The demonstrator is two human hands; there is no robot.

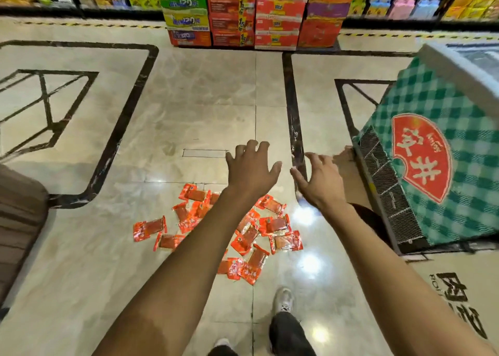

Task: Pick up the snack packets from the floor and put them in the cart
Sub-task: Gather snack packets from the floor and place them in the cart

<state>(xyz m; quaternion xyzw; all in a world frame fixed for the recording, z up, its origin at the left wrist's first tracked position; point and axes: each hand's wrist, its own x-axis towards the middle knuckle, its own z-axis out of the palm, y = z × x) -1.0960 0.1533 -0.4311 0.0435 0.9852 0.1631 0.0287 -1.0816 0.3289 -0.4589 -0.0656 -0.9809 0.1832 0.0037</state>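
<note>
Several red-orange snack packets point(280, 224) lie scattered flat on the shiny tiled floor, just ahead of my feet. Both arms stretch out above the pile. My left hand point(249, 169) hovers past the far edge of the packets, fingers spread, palm down, holding nothing. To its right, my right hand point(317, 181) is likewise spread and empty, over a dark floor stripe. My left forearm hides part of the pile. No cart is in view.
A green-checked chest freezer point(437, 166) with a red fan logo stands close on the right. Stacked cartons point(253, 12) block the aisle ahead, with shelves behind. A brown object point(19, 220) sits at the left edge. My shoes point(283, 300) are near the packets.
</note>
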